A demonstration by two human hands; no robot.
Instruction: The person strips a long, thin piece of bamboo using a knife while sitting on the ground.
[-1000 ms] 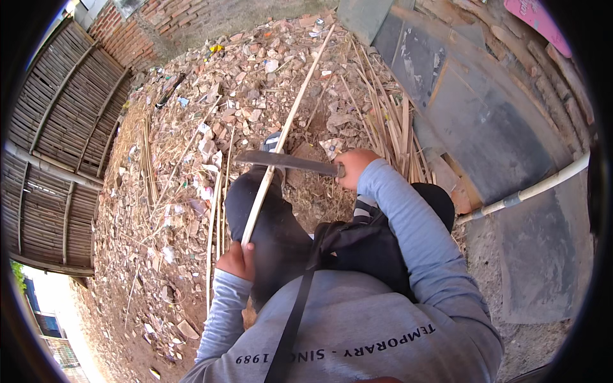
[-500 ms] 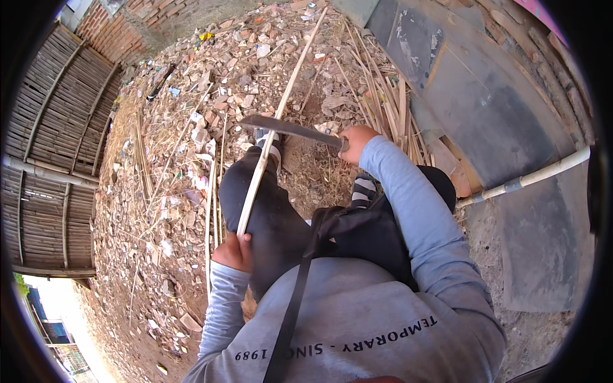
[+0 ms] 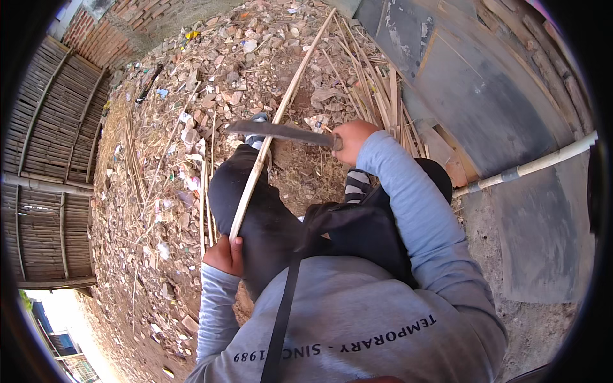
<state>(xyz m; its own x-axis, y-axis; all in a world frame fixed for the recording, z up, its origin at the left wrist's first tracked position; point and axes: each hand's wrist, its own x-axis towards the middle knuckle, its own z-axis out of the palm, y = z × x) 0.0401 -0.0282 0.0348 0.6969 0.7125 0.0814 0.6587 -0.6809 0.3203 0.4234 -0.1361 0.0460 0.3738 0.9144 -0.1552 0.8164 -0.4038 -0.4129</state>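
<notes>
My left hand [image 3: 225,255] is closed round the near end of a long, pale bamboo strip [image 3: 254,173]. The strip slants up and away to the right, passing over my left thigh and foot. In my right hand [image 3: 355,142] is the handle of a machete [image 3: 281,131], its dark blade pointing left. The blade crosses the strip just beyond my left knee and appears to touch it. Most of the machete's handle is hidden inside my fist.
Several split bamboo strips [image 3: 377,89] lie in a pile at the far right, and a few more [image 3: 203,198] beside my left leg. Rubble [image 3: 172,153] covers the ground. A bamboo wall [image 3: 51,127] stands left; grey panels [image 3: 491,108] and a pale pole [image 3: 530,169] are at right.
The machete has turned slightly, its tip shifting left and a little down in the picture. My left hand and the strip's near end sit slightly further left. The whole view has shifted a little.
</notes>
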